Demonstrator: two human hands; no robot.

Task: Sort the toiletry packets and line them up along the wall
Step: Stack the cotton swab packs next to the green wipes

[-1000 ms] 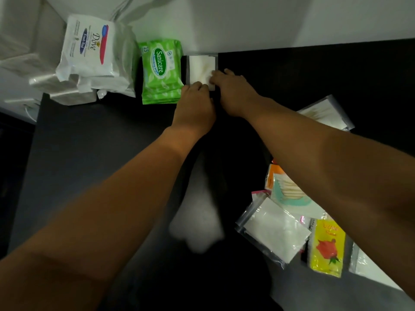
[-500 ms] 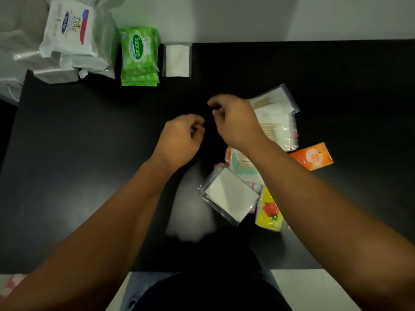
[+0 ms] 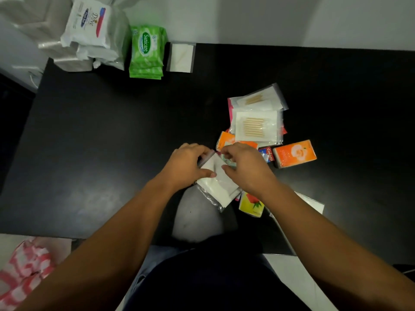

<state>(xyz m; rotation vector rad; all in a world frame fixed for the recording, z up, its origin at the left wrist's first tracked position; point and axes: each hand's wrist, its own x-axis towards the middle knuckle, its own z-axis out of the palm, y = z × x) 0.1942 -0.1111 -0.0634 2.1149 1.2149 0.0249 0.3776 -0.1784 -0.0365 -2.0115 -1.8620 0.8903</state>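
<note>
Along the wall stand white Dove packs (image 3: 89, 21), a green Sanicare wipes stack (image 3: 147, 52) and a clear packet with a white pad (image 3: 181, 57). A loose pile lies mid-table: cotton-swab packets (image 3: 256, 125), an orange packet (image 3: 294, 153), a Colgate sachet (image 3: 267, 154), a yellow sachet (image 3: 251, 204). My left hand (image 3: 186, 167) and my right hand (image 3: 244, 168) both grip a clear packet with a white pad (image 3: 219, 187) at the pile's near-left edge, fingers curled over its top.
The black table (image 3: 101, 142) runs from the white wall to my body. A red-and-white checked bag (image 3: 24, 270) sits off the table at lower left. A white sheet (image 3: 312, 204) lies under my right forearm.
Both hands drew back from the wall, leaving the white-pad packet beside the green wipes. They came down onto the pile and took hold of another clear white-pad packet.
</note>
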